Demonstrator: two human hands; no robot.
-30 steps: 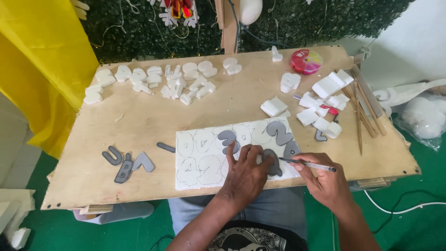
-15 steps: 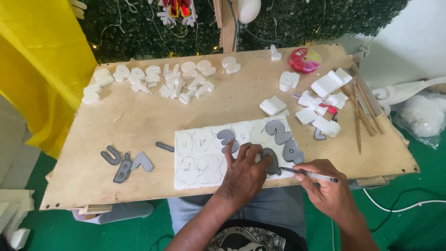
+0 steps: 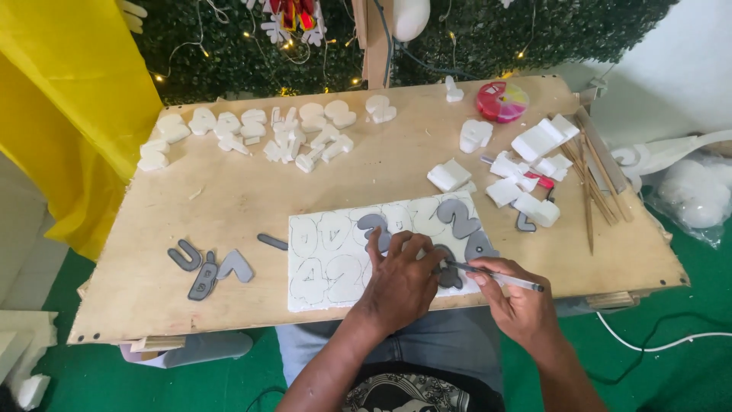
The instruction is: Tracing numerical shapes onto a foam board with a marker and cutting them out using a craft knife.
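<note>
A white foam sheet (image 3: pixel 328 259) with traced outlines lies near the front edge of the plywood table (image 3: pixel 366 183). Grey cut-out stencil shapes (image 3: pixel 457 216) rest on its right part. My left hand (image 3: pixel 400 278) presses flat on the sheet, its fingers spread over one grey shape (image 3: pixel 450 276). My right hand (image 3: pixel 518 305) holds a thin pen (image 3: pixel 496 277), its tip at the edge of that grey shape, just right of my left fingers.
More grey shapes (image 3: pixel 206 267) lie at the front left. White foam letters (image 3: pixel 259 133) line the back left, foam offcuts (image 3: pixel 526 168) and wooden sticks (image 3: pixel 591 172) sit right. A red round container (image 3: pixel 501 101) stands at the back. Yellow cloth (image 3: pixel 69 99) hangs left.
The view has shifted slightly. My right hand has edged the pen along the grey shape while my left hand stays pressed on the sheet.
</note>
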